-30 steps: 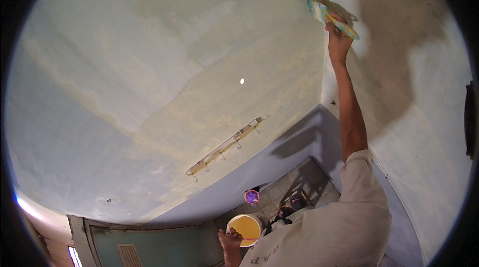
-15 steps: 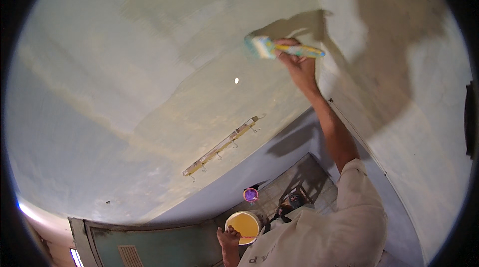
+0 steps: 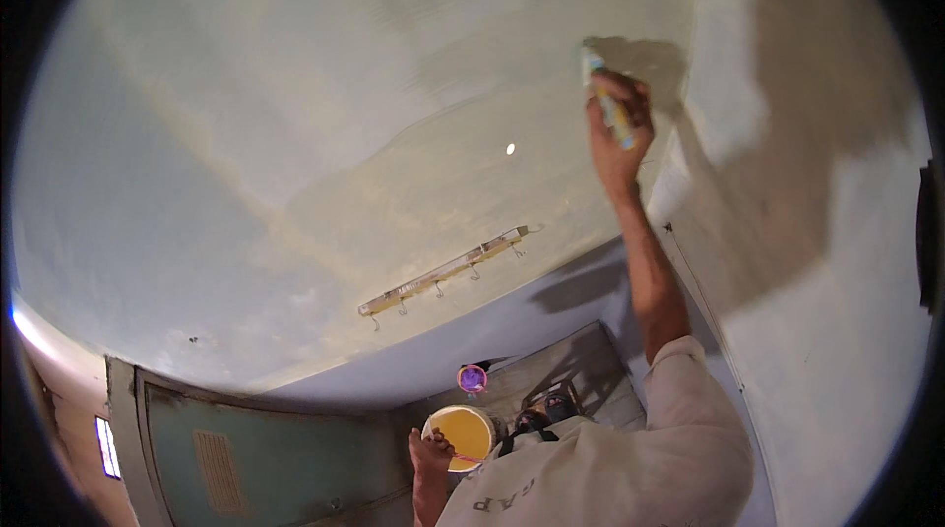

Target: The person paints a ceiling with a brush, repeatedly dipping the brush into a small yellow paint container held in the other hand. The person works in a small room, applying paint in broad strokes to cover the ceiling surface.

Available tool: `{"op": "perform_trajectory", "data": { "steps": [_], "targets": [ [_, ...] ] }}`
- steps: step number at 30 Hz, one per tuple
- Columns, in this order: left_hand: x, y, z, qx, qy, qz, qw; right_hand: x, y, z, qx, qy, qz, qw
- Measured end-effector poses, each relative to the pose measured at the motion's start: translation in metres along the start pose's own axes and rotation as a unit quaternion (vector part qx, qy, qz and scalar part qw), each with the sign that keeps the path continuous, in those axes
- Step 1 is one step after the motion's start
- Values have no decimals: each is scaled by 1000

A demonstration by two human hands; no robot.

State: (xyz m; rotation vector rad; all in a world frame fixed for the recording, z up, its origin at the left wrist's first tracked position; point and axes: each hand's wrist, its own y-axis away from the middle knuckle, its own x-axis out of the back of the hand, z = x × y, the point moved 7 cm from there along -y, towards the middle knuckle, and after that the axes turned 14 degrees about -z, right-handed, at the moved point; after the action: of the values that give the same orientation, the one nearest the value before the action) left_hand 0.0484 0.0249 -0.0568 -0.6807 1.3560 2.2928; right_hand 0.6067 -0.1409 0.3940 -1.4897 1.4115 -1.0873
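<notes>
My right hand (image 3: 622,141) is raised to the painted wall (image 3: 345,114), closed around the handle of a flat paintbrush (image 3: 593,61). The brush is blurred; its bristle end points up against the wall, and its yellow and blue handle slants down through my fingers. Low in the view, my left hand (image 3: 430,451) grips a white bucket (image 3: 491,429) at its near left side, by a thin reddish handle. Yellow paint (image 3: 463,436) lies in the bucket. Damp, darker patches spread over the wall left of the brush.
A rail with several hooks (image 3: 443,273) is fixed on the wall. Another wall (image 3: 837,261) meets it at a corner on the right. Below are a purple-filled pink container (image 3: 472,378), a dark stool-like frame (image 3: 596,391) by my feet, and a green door (image 3: 285,448).
My right hand has moved right along the wall toward the corner, and the brush has swung from lying sideways to pointing up. My left hand still holds the bucket. The view has shifted slightly.
</notes>
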Motion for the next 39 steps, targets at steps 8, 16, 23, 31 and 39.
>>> {"op": "perform_trajectory", "data": {
  "steps": [8, 16, 23, 31, 39],
  "targets": [
    [2, 4, -1, -10, 7, 8, 1000, -57, 4, -79, -11, -172, -77, 982],
    [1, 0, -5, -14, -1, -1, 1000, 45, -42, 41, -129, -93, 39, 986],
    [-7, -2, -8, -20, -8, -8, 1000, 20, -56, -7, -64, -86, 45, 993],
    [-9, 1, -11, -25, 7, -20, 999, -82, -44, -123, 90, 15, -79, 993],
    [-7, 1, -9, -19, 11, -37, 999, -72, -37, -5, -121, -266, -78, 953]
  ]
}}
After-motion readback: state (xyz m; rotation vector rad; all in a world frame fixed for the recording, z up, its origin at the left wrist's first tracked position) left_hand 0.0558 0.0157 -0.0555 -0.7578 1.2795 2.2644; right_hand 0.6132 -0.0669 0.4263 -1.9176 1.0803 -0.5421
